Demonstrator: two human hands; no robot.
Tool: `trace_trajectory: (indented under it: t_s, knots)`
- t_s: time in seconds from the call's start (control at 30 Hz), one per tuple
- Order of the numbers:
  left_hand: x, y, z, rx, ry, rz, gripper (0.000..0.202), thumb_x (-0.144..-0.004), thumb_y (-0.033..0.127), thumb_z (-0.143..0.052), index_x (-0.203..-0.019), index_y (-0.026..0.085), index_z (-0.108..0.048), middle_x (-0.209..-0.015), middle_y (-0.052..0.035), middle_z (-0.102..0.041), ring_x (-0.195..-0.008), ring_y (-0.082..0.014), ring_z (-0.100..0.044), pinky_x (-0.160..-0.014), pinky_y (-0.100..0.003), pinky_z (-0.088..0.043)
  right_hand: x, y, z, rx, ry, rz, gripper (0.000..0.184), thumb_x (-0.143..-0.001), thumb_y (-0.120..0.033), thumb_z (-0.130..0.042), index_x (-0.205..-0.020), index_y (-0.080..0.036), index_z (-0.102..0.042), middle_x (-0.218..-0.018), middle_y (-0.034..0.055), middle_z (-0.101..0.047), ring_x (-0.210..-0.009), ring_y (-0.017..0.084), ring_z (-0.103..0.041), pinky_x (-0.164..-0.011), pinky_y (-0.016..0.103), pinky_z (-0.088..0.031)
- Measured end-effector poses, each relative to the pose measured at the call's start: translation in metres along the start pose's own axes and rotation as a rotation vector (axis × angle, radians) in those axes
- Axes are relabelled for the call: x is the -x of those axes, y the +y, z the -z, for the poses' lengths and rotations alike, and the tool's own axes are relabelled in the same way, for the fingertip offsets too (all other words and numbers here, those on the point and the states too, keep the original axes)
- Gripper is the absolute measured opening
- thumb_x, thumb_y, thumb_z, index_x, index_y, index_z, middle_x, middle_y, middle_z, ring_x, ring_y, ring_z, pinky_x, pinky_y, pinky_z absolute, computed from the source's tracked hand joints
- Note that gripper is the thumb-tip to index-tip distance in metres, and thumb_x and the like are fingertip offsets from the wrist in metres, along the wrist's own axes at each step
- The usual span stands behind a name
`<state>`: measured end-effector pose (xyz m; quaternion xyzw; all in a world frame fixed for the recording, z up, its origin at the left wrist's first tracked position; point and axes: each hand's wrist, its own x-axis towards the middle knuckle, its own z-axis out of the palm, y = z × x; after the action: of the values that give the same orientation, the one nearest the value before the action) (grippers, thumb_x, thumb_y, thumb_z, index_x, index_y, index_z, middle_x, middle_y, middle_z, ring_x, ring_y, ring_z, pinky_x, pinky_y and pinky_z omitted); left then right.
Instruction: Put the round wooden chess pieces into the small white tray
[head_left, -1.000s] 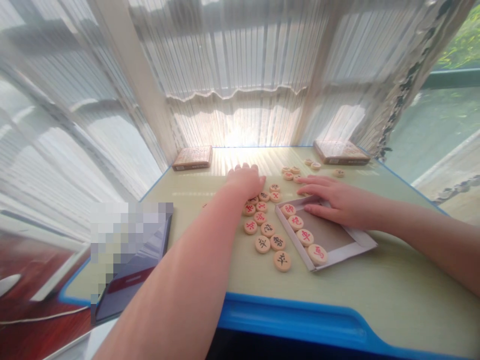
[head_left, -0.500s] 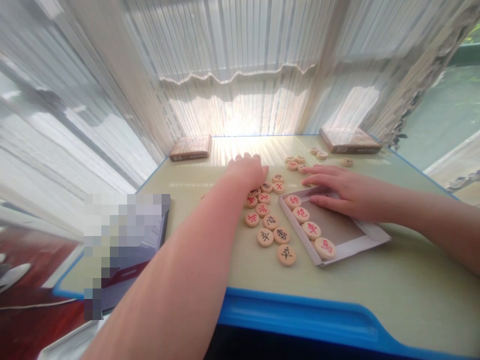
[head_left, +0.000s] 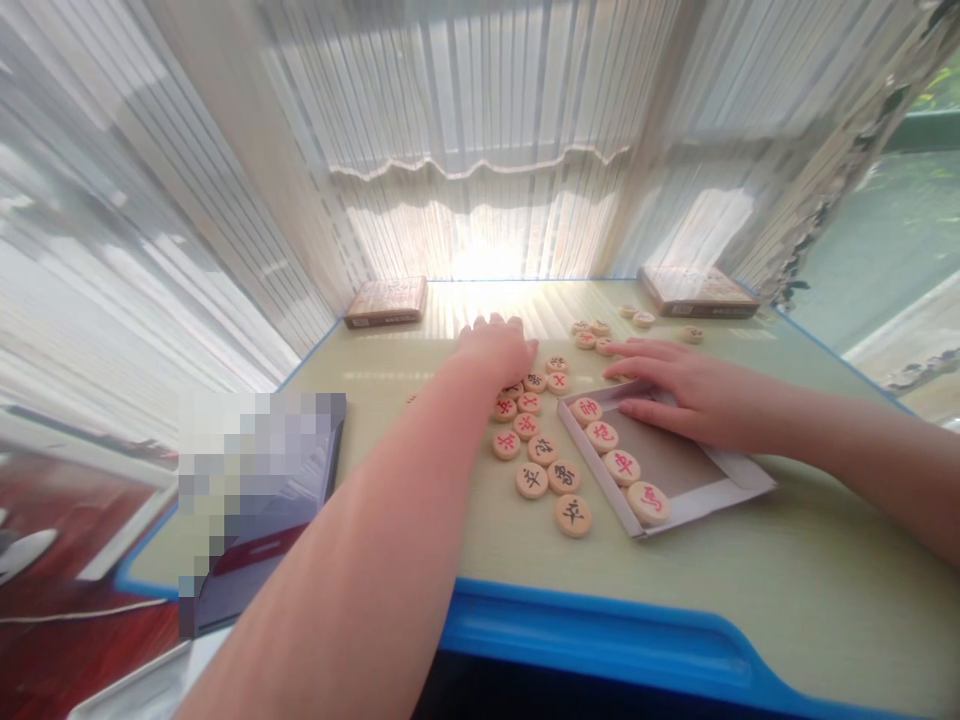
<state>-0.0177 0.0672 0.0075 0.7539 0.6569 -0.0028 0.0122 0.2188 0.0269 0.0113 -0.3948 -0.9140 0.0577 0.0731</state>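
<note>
My left hand [head_left: 496,350] is palm down in the middle of the table, its visible fingers and thumb apart, their tips partly out of sight. Just this side of it, round xiangqi pieces [head_left: 526,426] with red or black characters lie in a loose cluster, some partly behind the hand and forearm. My right hand [head_left: 667,385] is open over the far edge of a shallow cardboard box tray [head_left: 709,500], fingers stretched left. One fingertip is close to a piece [head_left: 603,346]; contact is unclear. Several red-marked pieces [head_left: 622,466] form a row along the tray's left wall.
Two flat printed boxes stand at the back, one left [head_left: 386,302] and one right [head_left: 701,292]. More pieces [head_left: 643,319] are scattered toward the back right. A dark, partly blurred-out object [head_left: 300,520] is at the left edge. Blue trim [head_left: 592,620] borders the pale table.
The view has shifted slightly, so most things on the table sit a little lower in the picture. Both hands keep nearly the same places among the pieces and over the tray.
</note>
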Motion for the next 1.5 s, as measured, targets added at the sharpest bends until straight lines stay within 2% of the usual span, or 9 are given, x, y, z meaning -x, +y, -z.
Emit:
trace_trajectory:
  t_s: [0.33,0.77,1.5]
  knots:
    - [-0.0005,0.0000,-0.0002,-0.006,-0.009,0.006,0.054,-0.091,0.048,-0.027,-0.132,0.015,-0.039,-0.138,-0.0155,-0.040,-0.126,-0.0293,-0.038,-0.102,-0.043,-0.032,-0.0005,-0.0011,0.0008,-0.007,-0.022,-0.019,0.045,-0.083,-0.049,-0.045,-0.118,-0.023,-0.058,-0.141,0.0083,-0.043,-0.128,0.030,-0.038,-0.105,0.051,-0.033]
    - [-0.0009,-0.0001,-0.0011,0.005,0.004,-0.001,0.052,-0.091,0.047,-0.027,-0.128,0.015,-0.043,-0.137,-0.0167,-0.041,-0.124,-0.0297,-0.039,-0.101,-0.044,-0.032,-0.0001,-0.0008,0.0018,-0.009,-0.001,0.014,0.043,-0.084,-0.047,-0.046,-0.117,-0.022,-0.059,-0.140,0.0101,-0.044,-0.126,0.031,-0.041,-0.101,0.053,-0.036]
    - [0.0014,0.0015,0.0024,-0.010,-0.029,0.016,0.052,-0.091,0.047,-0.025,-0.131,0.017,-0.040,-0.138,-0.0154,-0.040,-0.125,-0.0302,-0.038,-0.100,-0.044,-0.033,-0.0003,0.0013,-0.0003,-0.020,0.024,0.021,0.042,-0.081,-0.048,-0.048,-0.115,-0.026,-0.061,-0.138,0.0067,-0.047,-0.124,0.031,-0.043,-0.102,0.052,-0.035]
